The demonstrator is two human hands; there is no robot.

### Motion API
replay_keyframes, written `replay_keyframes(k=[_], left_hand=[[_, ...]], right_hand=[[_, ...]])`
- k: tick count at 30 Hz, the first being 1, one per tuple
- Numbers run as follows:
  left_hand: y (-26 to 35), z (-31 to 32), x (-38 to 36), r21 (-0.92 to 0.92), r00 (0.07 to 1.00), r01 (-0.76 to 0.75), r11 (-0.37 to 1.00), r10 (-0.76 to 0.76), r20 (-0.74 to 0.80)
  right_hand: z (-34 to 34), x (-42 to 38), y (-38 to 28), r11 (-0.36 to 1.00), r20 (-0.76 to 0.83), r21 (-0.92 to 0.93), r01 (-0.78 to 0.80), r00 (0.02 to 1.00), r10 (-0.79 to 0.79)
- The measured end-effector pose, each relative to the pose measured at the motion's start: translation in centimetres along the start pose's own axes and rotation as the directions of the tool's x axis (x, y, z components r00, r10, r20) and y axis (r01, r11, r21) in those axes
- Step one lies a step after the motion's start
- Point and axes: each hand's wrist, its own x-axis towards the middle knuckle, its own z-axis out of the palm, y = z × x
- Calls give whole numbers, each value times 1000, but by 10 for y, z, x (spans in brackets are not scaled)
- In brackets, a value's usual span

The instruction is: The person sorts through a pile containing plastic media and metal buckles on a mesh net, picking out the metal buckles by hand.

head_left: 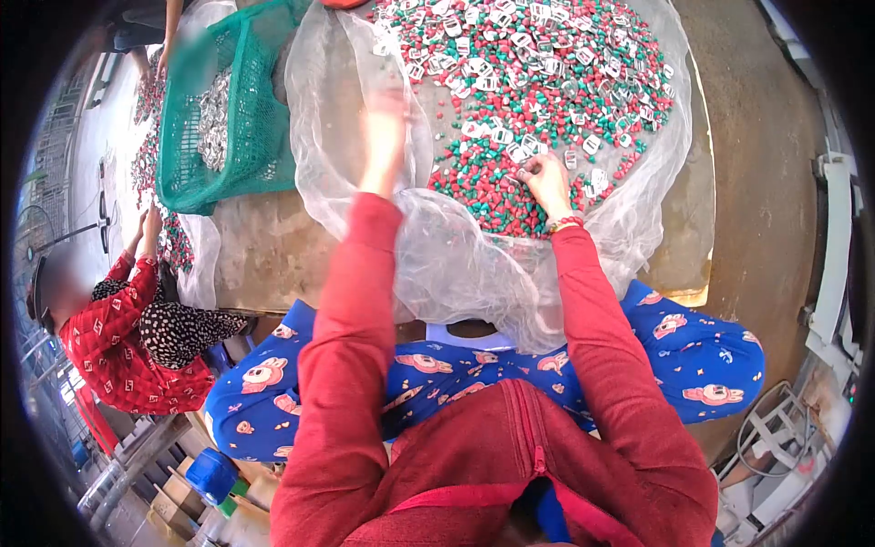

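Note:
My right hand (pixel 549 187), with a red band at its wrist, reaches into a spread of small red and green pieces (pixel 488 196). Its thumb and fingers are pinched together; what lies between them is too small to make out. Close to those fingertips lie several pale, buckle-like pieces with openings (pixel 524 148). My left hand (pixel 385 132) is smeared by motion above the left side of the white mesh net (pixel 319 109), so its fingers cannot be read. The net lies beneath the pieces and hangs over the table's near edge.
Left of the net, a green plastic basket (pixel 232 173) holds silvery pieces (pixel 214 118). A person in a patterned red top (pixel 114 337) works at another heap on the left, and another person's arms (pixel 169 41) show at upper left. The table (pixel 264 255) has a worn brown top.

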Motion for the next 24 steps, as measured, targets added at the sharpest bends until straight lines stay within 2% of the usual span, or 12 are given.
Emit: replay_keyframes(k=[1,2,3,4,5,9,12,13,15,18,22,24], left_hand=[[-7,31,-16,240,950,-82,967,3,314],[12,60,-35,289,852,-139,947,-35,523],[23,83,-52,408,749,-75,910,-219,626],[6,100,-67,322,752,-329,888,40,658],[9,111,-79,334,760,-362,870,68,647],[21,117,-88,431,789,-411,803,77,609],[35,104,-79,466,797,-370,804,17,604],[42,99,-76,451,806,-344,823,13,591],[56,92,-75,407,830,-245,880,-27,557],[42,90,-79,323,854,-285,903,86,512],[59,75,-82,468,869,-408,784,175,463],[57,73,-78,403,820,-293,867,11,572]], right_hand=[[-1,7,6,970,18,212,-123,992,122],[-6,10,4,865,61,468,-181,983,173],[-15,10,0,691,118,684,-236,970,214],[-22,10,-2,461,183,843,-276,954,238],[-24,12,-1,412,183,877,-248,964,191],[-35,14,-4,467,304,813,-347,938,168],[-42,8,-20,-21,421,907,-420,906,44],[-41,8,-22,-63,429,902,-428,903,16],[-35,4,-27,-62,436,897,-437,900,-16],[-39,1,-36,-8,419,908,-420,906,-54],[-41,-1,-40,128,392,915,-382,918,-58],[-43,-1,-43,201,415,894,-400,909,-34]])
